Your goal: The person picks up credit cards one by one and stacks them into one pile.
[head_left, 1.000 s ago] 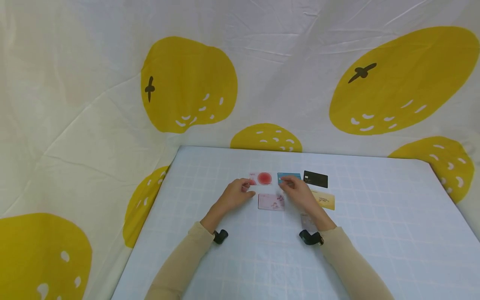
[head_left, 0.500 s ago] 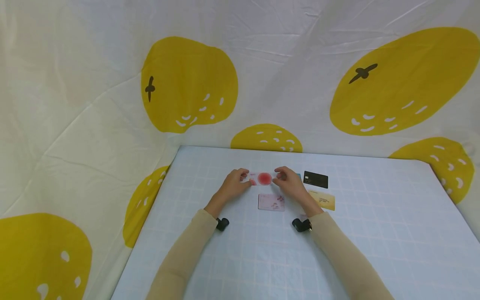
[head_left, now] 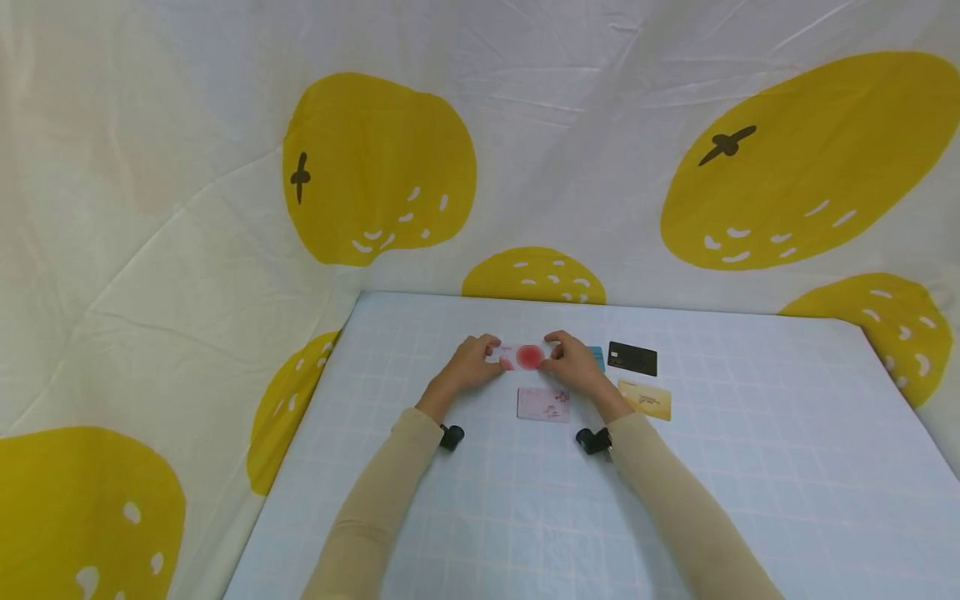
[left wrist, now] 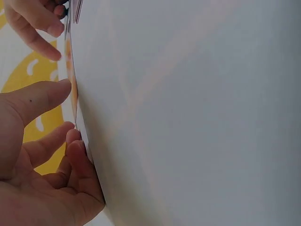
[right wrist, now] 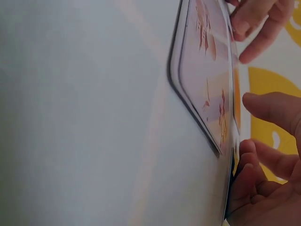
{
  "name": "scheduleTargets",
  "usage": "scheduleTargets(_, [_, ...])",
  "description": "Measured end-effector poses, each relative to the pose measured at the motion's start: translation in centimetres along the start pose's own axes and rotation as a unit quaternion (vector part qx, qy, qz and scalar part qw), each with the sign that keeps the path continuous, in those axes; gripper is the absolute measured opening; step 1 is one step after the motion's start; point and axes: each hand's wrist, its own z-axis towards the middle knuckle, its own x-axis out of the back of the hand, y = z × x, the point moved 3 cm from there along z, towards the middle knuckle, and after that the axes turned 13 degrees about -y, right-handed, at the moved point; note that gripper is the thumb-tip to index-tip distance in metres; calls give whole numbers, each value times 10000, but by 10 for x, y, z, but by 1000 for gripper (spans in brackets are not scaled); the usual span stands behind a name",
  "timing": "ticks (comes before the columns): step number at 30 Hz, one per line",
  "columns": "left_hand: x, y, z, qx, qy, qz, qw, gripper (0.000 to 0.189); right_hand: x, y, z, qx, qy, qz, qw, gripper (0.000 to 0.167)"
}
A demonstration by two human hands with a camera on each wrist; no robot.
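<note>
A white card with a red circle [head_left: 530,357] lies flat near the far part of the table in the head view. My left hand [head_left: 468,362] holds its left end, thumb at the near edge and index finger at the far edge. My right hand [head_left: 576,365] holds the right end the same way, with bent fingers. In the left wrist view, my left thumb [left wrist: 54,92] is right at the card's edge, seen nearly edge-on. Closer to me lies a pink card with a flower pattern [head_left: 543,405], seen large in the right wrist view.
Right of my right hand are a blue card [head_left: 597,357], partly covered by it, a black card [head_left: 632,358] and a gold card [head_left: 647,400]. The pale checked table [head_left: 510,517] meets a white cloth with yellow fruit prints [head_left: 570,167] at its back and left.
My right hand has left the blue card and moved left to the red-circle card. My left hand has shifted slightly up at its end. The grey card is now hidden behind the right arm.
</note>
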Motion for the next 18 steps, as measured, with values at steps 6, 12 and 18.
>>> scheduleTargets(6, [-1, 1, 2, 186, -29, 88, 9998, 46, -1, 0, 3, 2, -49, -412, 9991, 49])
scheduleTargets(12, [-3, 2, 3, 281, 35, 172, 9995, 46, -2, -2, 2, 13, -40, -477, 9989, 44])
scheduleTargets(18, [-3, 3, 2, 281, 89, 149, 9995, 47, -2, -4, 2, -66, -78, -405, 9991, 42])
